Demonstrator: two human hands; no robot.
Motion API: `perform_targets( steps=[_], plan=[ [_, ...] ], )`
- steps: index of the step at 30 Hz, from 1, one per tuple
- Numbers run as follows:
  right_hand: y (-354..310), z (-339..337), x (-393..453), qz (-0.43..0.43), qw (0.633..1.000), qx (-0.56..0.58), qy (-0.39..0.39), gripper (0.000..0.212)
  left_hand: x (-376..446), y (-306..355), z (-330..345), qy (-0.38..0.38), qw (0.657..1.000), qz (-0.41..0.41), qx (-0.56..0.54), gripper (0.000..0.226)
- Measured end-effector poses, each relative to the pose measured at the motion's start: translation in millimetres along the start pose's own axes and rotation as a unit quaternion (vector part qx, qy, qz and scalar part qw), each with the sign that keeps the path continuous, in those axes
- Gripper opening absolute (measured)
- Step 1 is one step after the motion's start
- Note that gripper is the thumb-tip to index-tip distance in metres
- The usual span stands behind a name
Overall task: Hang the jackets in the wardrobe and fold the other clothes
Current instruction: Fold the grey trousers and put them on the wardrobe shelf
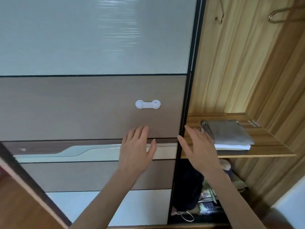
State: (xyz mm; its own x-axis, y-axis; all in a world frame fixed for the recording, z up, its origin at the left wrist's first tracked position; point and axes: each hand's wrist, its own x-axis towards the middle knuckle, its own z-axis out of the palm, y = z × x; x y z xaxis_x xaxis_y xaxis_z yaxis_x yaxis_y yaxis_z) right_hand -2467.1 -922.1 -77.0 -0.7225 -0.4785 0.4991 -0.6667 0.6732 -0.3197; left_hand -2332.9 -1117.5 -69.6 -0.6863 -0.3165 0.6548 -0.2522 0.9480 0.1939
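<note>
On the wooden shelf (272, 146) inside the wardrobe lies a folded grey cloth (229, 133), stacked on something white. Just left of it, the right hand (198, 149) hovers, fingers straight, gripping nothing. Further left, the left hand (137, 151) spreads flat before the sliding door (82, 109), below a white child lock (148, 104). Bundled clothes (208, 200) sit underneath the shelf.

We look through a single wide-angle head camera, facing forward and slightly down, close to the wardrobe's sliding door (99, 104). To the right we see into the open compartment and its wooden shelf (270, 146), with both forearms reaching in from below.
</note>
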Motion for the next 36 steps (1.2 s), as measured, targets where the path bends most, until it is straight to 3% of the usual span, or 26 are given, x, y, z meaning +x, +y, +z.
perform_targets(
  steps=[7,15,20,27,36],
  plan=[
    [-76.3,8.3,15.5,-0.054,0.997,0.046,0.008,0.071,-2.1,-56.6,-48.7,0.038,0.996,-0.034,0.078,0.049],
    [-147.1,27.1,64.0,-0.120,0.986,0.031,0.114,0.050,35.0,-117.0,-62.7,0.078,0.992,-0.017,0.100,0.041],
    [-180.1,54.7,97.9,-0.134,0.973,-0.025,0.187,0.052,70.8,-156.1,-60.8,0.116,0.990,-0.002,0.081,0.046],
    [-179.8,85.7,113.9,-0.124,0.960,-0.071,0.239,0.067,93.9,-189.1,-33.3,0.203,0.974,0.063,0.084,0.047],
    [-155.6,90.0,124.1,-0.145,0.943,-0.134,0.266,0.063,101.5,-200.7,-0.9,0.225,0.966,0.105,0.073,0.063]
  ],
)
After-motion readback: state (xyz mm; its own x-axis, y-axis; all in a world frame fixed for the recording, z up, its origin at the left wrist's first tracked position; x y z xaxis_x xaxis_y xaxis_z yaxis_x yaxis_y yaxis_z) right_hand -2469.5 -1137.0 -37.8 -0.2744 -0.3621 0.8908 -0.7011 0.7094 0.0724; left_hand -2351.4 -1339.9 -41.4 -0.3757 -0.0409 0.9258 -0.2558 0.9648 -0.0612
